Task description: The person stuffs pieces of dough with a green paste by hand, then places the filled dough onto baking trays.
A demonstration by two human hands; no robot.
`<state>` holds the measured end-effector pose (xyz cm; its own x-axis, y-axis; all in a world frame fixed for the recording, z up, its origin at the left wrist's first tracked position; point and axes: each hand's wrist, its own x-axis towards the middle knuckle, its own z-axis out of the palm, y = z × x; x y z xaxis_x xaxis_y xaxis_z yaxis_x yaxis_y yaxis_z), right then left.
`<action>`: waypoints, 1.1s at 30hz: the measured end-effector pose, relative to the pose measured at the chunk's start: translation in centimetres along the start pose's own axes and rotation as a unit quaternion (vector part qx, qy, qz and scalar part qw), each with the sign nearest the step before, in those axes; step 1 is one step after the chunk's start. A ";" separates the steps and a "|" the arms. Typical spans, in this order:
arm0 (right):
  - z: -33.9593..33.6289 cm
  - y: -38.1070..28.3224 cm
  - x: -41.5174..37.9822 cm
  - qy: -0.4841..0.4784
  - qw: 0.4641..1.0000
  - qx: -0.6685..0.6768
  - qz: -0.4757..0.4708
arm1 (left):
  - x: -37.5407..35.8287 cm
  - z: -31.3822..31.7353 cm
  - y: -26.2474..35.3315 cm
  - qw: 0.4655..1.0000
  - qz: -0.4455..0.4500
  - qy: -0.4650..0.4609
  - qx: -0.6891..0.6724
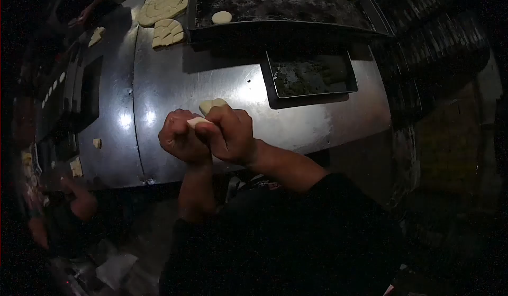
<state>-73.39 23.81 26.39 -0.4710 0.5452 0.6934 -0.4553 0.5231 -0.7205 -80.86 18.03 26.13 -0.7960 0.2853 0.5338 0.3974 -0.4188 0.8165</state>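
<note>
Above the metal table [174, 84], my two hands are pressed together. My left hand [182, 137] is closed, its curled fingers against a pale piece of dough [197, 121]. That same piece is pinched by my right hand [230, 134], with the thumb laid over it. Just beyond the knuckles of my right hand shows another pale dough lump [211, 105]; whether it is held or lies on the table I cannot tell. Part of the dough is hidden by my fingers.
A large dark tray [286, 26] with several dough rounds is at the top. Below it sits a smaller dark pan [317, 93]. Cut dough slabs [168, 33] lie at the upper left. Other people's hands [82, 18] and dough scraps [97, 143] are on the left.
</note>
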 end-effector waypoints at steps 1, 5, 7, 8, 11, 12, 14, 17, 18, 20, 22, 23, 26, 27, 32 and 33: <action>-0.5 -0.4 0.0 -0.034 0.992 0.053 0.106 | -0.2 0.0 -0.4 1.000 -0.002 -0.005 -0.003; -5.7 -0.4 1.9 -0.187 0.961 -0.042 0.199 | -1.2 0.2 -3.1 0.962 -0.263 0.005 -0.077; -7.7 0.3 2.1 -0.226 0.934 -0.102 0.257 | -2.0 2.6 -3.7 0.900 -0.430 -0.013 -0.069; -8.2 1.4 1.5 -0.221 0.925 -0.220 0.216 | -2.5 3.8 -4.3 0.858 -0.484 -0.019 -0.170; -9.3 4.2 -1.2 -0.273 0.861 -0.365 0.227 | -4.3 5.2 -10.1 0.766 -0.592 -0.076 -0.237; -9.9 5.3 -3.4 -0.282 0.889 -0.320 0.168 | -4.8 5.8 -11.3 0.769 -0.592 -0.073 -0.229; -12.7 7.7 -6.0 -0.292 0.933 -0.168 0.129 | -4.8 5.9 -12.7 0.776 -0.600 -0.060 -0.187; -21.5 12.2 -4.7 -0.135 0.898 -0.386 0.163 | -4.6 4.7 -14.0 0.778 -0.620 -0.045 -0.089; -25.2 14.9 -3.9 -0.085 0.858 -0.461 0.209 | -4.8 3.9 -15.1 0.785 -0.615 -0.021 -0.073; -31.2 18.5 -1.4 -0.009 0.811 -0.489 0.321 | -4.6 2.9 -15.7 0.788 -0.612 0.000 -0.056; -34.1 23.7 -2.7 0.050 0.781 -0.500 0.371 | -4.1 2.3 -15.9 0.778 -0.628 0.017 -0.006; -34.5 25.3 -3.1 0.031 0.760 -0.514 0.397 | -4.1 2.2 -16.0 0.776 -0.630 0.016 -0.005; -34.3 27.4 -3.8 -0.040 0.713 -0.583 0.387 | -2.9 2.6 -15.7 0.759 -0.648 0.069 -0.013; -34.1 27.6 -3.8 -0.092 0.686 -0.637 0.339 | -2.6 2.9 -16.1 0.757 -0.650 0.066 -0.014; -34.2 27.3 -4.9 -0.156 0.671 -0.647 0.328 | -2.0 4.5 -16.9 0.778 -0.626 -0.001 -0.053; -34.0 26.6 -5.1 -0.175 0.685 -0.645 0.290 | -1.7 5.2 -16.7 0.781 -0.622 -0.002 -0.055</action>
<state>-57.45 57.19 3.64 -0.5451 0.8341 0.0846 0.8253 0.5516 -0.1212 -83.78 29.06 12.76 -0.5344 0.5331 -0.6559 -0.7241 0.1115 0.6806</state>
